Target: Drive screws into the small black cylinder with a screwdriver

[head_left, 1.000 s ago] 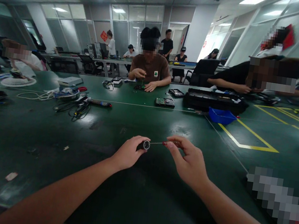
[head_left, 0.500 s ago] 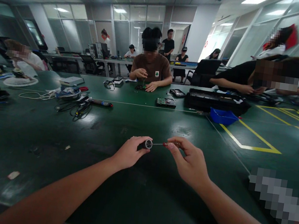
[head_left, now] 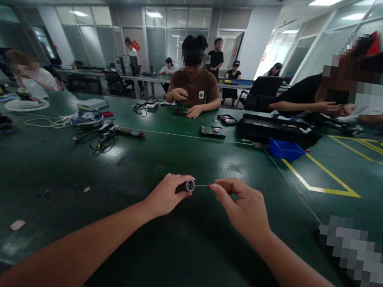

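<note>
My left hand is closed around a dark cylinder with a pale ring at its end, which faces right. A screwdriver with a red collar and a thin metal shaft is gripped in my right hand, between thumb and fingers. Its shaft points left, and the tip reaches the ringed end of the cylinder; how far inside it goes cannot be made out. Both hands are above the green tabletop. Most of the screwdriver's handle is hidden by my right fingers.
Across the table a person in a brown shirt works on a small part. A circuit board, a blue bin and a long black housing lie ahead. Cables are at left. Another person leans in at right.
My hands and both held things stay nearly in place, the right hand shifting very slightly. The leaning person at right has raised their head and hands a little.
</note>
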A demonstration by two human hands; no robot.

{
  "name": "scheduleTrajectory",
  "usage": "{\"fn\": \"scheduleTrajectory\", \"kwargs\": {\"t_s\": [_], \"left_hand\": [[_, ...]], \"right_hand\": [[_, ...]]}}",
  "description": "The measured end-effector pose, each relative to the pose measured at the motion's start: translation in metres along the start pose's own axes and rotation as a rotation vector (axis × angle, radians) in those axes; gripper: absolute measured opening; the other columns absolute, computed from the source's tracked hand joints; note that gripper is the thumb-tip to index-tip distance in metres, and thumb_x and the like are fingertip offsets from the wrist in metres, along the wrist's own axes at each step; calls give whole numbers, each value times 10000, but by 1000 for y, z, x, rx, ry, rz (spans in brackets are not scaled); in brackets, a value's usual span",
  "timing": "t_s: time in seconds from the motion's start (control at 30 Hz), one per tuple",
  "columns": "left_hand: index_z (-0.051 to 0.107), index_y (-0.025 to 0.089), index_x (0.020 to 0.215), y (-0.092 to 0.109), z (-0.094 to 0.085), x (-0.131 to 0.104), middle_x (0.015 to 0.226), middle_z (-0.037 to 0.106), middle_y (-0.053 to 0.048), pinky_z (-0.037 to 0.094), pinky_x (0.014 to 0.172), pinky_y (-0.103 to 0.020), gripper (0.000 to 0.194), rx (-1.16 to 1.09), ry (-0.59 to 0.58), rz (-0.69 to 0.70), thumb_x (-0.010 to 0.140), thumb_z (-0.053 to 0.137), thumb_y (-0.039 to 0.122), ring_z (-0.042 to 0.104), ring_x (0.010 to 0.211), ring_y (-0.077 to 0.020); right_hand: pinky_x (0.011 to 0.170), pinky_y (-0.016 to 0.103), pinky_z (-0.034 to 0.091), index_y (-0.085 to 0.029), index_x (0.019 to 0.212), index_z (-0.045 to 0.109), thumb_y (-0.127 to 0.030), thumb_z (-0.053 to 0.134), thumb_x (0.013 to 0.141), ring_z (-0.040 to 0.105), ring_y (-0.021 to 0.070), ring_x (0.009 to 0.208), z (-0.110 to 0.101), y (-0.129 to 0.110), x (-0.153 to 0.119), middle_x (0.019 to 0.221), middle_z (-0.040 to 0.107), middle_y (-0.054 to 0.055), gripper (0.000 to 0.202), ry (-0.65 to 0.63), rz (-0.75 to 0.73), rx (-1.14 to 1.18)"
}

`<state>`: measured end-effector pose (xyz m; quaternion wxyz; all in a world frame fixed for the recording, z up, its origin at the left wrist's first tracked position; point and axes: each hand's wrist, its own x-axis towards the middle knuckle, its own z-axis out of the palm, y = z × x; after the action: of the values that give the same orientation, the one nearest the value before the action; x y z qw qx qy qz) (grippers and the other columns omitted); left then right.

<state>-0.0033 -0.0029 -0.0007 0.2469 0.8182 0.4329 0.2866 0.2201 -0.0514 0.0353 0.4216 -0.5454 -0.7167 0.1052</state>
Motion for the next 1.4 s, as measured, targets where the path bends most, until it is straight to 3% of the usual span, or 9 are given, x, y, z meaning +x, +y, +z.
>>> {"fn": "scheduleTrajectory", "kwargs": {"t_s": [0.37, 0.53, 0.7, 0.8, 0.93, 1.03, 1.23, 1.4], "left_hand": [[612, 282, 1262, -3, 2, -2, 1171, 667, -41, 289, 1116, -549, 379, 33, -3, 17, 886, 662, 270, 575, 1108, -255], [603, 271, 1268, -2, 1, -1, 1160, 672, -43, 259, 1126, -559, 383, 56, -30, 22, 890, 664, 284, 575, 1111, -250], [591, 299, 1280, -5, 3, -1, 1173, 668, -23, 239, 1136, -556, 388, 68, -58, 49, 898, 657, 280, 571, 1128, -235], [595, 298, 1272, -4, 4, -1, 1170, 670, -23, 230, 1139, -558, 385, 76, -57, 32, 894, 663, 274, 572, 1135, -236], [609, 290, 1250, -2, 3, -1, 1174, 674, -25, 245, 1132, -549, 370, 78, -47, 22, 887, 673, 260, 572, 1140, -240], [608, 291, 1255, -3, 3, -1, 1180, 674, -27, 268, 1123, -531, 375, 74, -44, 31, 887, 673, 258, 576, 1135, -239], [616, 292, 1250, -3, 1, -1, 1171, 676, -27, 285, 1112, -528, 368, 67, -40, 29, 886, 671, 269, 580, 1119, -241], [629, 295, 1235, 0, 2, -2, 1148, 681, -22, 257, 1121, -560, 367, 83, -57, 18, 874, 683, 255, 579, 1114, -244]], "right_hand": [[651, 310, 498, -208, 994, 658, -342, 497, 950, 680, 189, 704, 0, -1, 1, 782, 717, 20, 214, -96, -45, 38], [523, 292, 406, -222, 928, 682, -426, 420, 990, 601, 170, 539, 1, -1, 3, 630, 645, -7, 338, -124, 18, -23], [547, 296, 414, -202, 1131, 590, -335, 433, 968, 600, 175, 577, 2, -1, 1, 761, 692, 21, 262, -100, 41, 11], [589, 298, 429, -204, 1116, 555, -306, 403, 970, 614, 185, 635, 2, -2, 0, 740, 655, 10, 234, -124, 42, 49], [575, 302, 411, -216, 1053, 591, -393, 325, 1015, 614, 187, 618, 2, -3, 1, 709, 639, 10, 322, -164, 72, 39], [549, 303, 412, -217, 1124, 570, -394, 387, 998, 609, 186, 597, 4, -3, 2, 765, 675, 23, 284, -170, 94, 34], [684, 331, 488, -213, 1101, 579, -341, 461, 967, 667, 215, 808, 5, 0, 1, 927, 705, 59, 220, -156, 53, 69], [562, 311, 427, -226, 1030, 663, -427, 362, 1009, 632, 192, 632, 5, 4, 4, 798, 703, 32, 363, -203, 76, 6]]}}
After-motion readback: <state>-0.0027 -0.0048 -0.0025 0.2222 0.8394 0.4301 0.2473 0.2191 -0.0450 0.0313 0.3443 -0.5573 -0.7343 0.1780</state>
